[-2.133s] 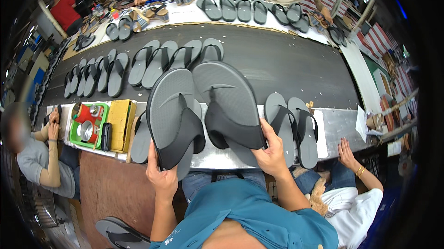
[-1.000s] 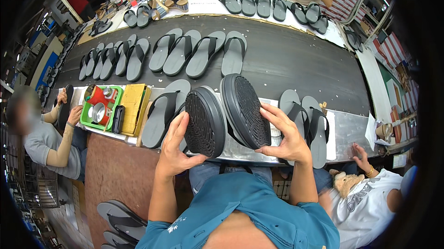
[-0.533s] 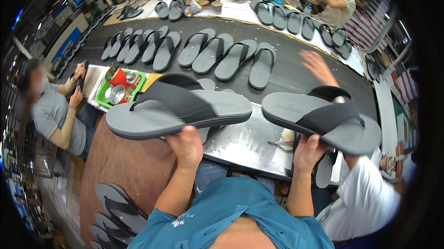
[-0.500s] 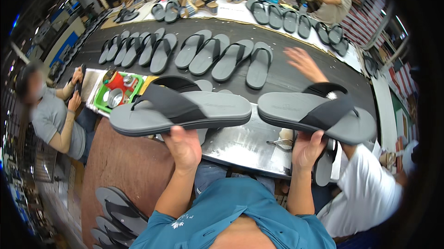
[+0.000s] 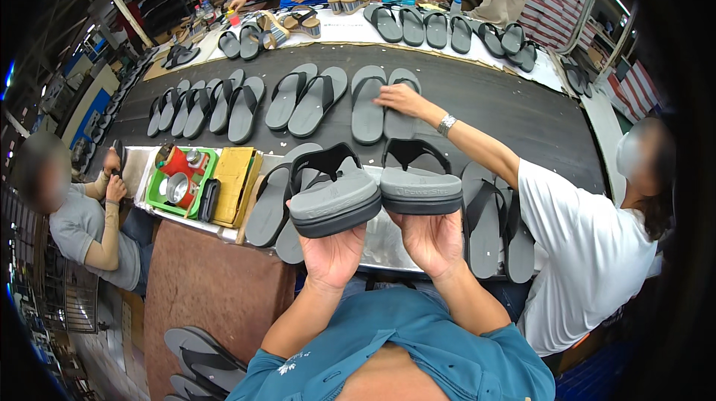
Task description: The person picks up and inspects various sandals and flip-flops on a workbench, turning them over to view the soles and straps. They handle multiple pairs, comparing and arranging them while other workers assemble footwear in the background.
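I hold a pair of grey flip-flops with black straps up in front of me, side by side, their thick heel ends facing me. My left hand [image 5: 337, 256] grips the left flip-flop [image 5: 334, 203] from underneath, fingers mostly hidden behind the sole. From below, my right hand [image 5: 435, 243] is closed on the right flip-flop [image 5: 422, 191]. The two soles nearly touch. Below them is a metal-topped table [image 5: 388, 246], with more flip-flops [image 5: 270, 211] to the left of my hands and another pair [image 5: 486, 228] to the right.
Paired flip-flops [image 5: 246, 110] line a dark conveyor belt [image 5: 477, 103]. At right, a white-shirted co-worker's hand [image 5: 403, 100] touches a pair there. A green tray [image 5: 158, 191] with cans and a yellow box [image 5: 233, 181] sit left; a brown board [image 5: 216, 282] holds stacked flip-flops [image 5: 200, 352].
Both flip-flops have swung from sideways to heel-toward-me and come closer together. The co-worker's hand has moved left onto a pair on the belt. My view has shifted.
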A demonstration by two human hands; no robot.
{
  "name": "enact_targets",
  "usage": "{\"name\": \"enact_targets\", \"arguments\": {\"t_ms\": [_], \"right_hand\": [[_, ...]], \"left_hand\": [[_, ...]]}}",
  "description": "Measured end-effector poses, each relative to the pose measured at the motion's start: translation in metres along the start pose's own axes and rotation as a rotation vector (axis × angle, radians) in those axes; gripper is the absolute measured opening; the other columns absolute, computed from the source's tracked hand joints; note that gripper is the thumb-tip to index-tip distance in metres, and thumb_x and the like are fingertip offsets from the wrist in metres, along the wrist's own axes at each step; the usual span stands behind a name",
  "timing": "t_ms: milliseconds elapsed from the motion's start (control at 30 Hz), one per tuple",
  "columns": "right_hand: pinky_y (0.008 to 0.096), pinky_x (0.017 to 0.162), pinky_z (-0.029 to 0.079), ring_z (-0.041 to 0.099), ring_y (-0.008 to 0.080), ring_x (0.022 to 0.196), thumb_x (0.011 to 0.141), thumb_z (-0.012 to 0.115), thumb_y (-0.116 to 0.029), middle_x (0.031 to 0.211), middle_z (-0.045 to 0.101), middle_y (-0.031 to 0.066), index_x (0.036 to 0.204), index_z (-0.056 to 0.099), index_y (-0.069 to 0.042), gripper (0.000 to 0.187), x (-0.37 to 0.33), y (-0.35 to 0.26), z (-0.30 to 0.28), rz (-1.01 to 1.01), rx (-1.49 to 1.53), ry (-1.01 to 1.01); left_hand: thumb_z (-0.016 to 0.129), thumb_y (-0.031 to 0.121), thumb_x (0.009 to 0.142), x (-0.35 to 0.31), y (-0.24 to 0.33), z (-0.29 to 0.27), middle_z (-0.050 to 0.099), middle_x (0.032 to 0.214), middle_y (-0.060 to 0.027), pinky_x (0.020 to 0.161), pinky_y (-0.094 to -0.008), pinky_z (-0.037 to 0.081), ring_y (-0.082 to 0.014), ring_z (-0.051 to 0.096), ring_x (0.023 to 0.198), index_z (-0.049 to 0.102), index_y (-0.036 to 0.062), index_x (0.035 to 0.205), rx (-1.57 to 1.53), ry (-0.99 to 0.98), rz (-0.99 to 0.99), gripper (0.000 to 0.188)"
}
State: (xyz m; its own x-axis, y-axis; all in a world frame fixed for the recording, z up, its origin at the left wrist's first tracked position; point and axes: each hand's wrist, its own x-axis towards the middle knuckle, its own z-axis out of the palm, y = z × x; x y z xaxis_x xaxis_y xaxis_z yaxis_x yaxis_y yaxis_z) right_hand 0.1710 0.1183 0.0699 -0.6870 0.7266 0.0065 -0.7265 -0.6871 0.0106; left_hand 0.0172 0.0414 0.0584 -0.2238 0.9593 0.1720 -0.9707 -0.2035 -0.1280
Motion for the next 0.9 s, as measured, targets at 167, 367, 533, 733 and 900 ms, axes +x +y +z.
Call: {"name": "enact_targets", "arguments": {"t_ms": [167, 367, 533, 733, 900], "right_hand": [[0.0425, 0.109, 0.044, 0.048, 0.0302, 0.130, 0.097, 0.051, -0.052, 0.137, 0.052, 0.0171, 0.134, 0.050, -0.001, 0.063, 0.000, 0.002, 0.005, 0.023, 0.006, 0.043], [0.0393, 0.105, 0.045, 0.054, 0.0244, 0.125, 0.100, 0.041, -0.055, 0.135, 0.056, 0.0100, 0.137, 0.050, -0.007, 0.062, -0.007, -0.005, 0.014, 0.061, -0.159, -0.011], [0.0379, 0.097, 0.050, 0.061, 0.0202, 0.113, 0.105, 0.036, -0.038, 0.125, 0.062, 0.0070, 0.133, 0.053, -0.006, 0.045, -0.009, -0.026, -0.018, 0.005, -0.376, -0.015], [0.0295, 0.088, 0.054, 0.062, 0.0142, 0.106, 0.106, 0.040, -0.028, 0.123, 0.060, 0.0039, 0.145, 0.043, -0.015, 0.041, -0.005, -0.015, -0.014, -0.179, -0.659, 0.241], [0.0292, 0.090, 0.053, 0.061, 0.0135, 0.107, 0.106, 0.041, -0.025, 0.129, 0.056, 0.0037, 0.150, 0.036, -0.017, 0.045, -0.008, -0.009, -0.007, -0.219, -0.779, 0.276]], "left_hand": [[0.048, 0.035, 0.099, -0.001, -0.003, 0.000, 0.050, 0.142, -0.0163, 0.117, -0.0493, 0.032, -0.0311, 0.043, 0.135, 0.051, 0.0014, 0.135, 0.030, -0.028, -0.024, 0.049], [0.045, 0.036, 0.100, -0.003, 0.002, 0.000, 0.047, 0.145, -0.0154, 0.112, -0.0470, 0.037, -0.0321, 0.043, 0.135, 0.046, 0.0033, 0.140, -0.044, 0.028, -0.098, 0.051], [0.035, 0.038, 0.103, -0.009, 0.023, -0.023, 0.066, 0.118, -0.0156, 0.092, -0.0447, 0.053, -0.0306, 0.065, 0.106, 0.059, 0.0014, 0.125, 0.254, 0.141, -0.141, 0.049], [0.036, 0.032, 0.103, -0.010, 0.012, -0.015, 0.066, 0.116, -0.0153, 0.089, -0.0433, 0.055, -0.0294, 0.067, 0.102, 0.058, -0.0012, 0.125, 0.301, 0.172, -0.116, 0.046], [0.035, 0.032, 0.102, -0.007, -0.002, 0.004, 0.064, 0.119, -0.0172, 0.086, -0.0403, 0.057, -0.0286, 0.067, 0.101, 0.055, -0.0030, 0.127, 0.338, 0.215, -0.055, 0.048]]}}
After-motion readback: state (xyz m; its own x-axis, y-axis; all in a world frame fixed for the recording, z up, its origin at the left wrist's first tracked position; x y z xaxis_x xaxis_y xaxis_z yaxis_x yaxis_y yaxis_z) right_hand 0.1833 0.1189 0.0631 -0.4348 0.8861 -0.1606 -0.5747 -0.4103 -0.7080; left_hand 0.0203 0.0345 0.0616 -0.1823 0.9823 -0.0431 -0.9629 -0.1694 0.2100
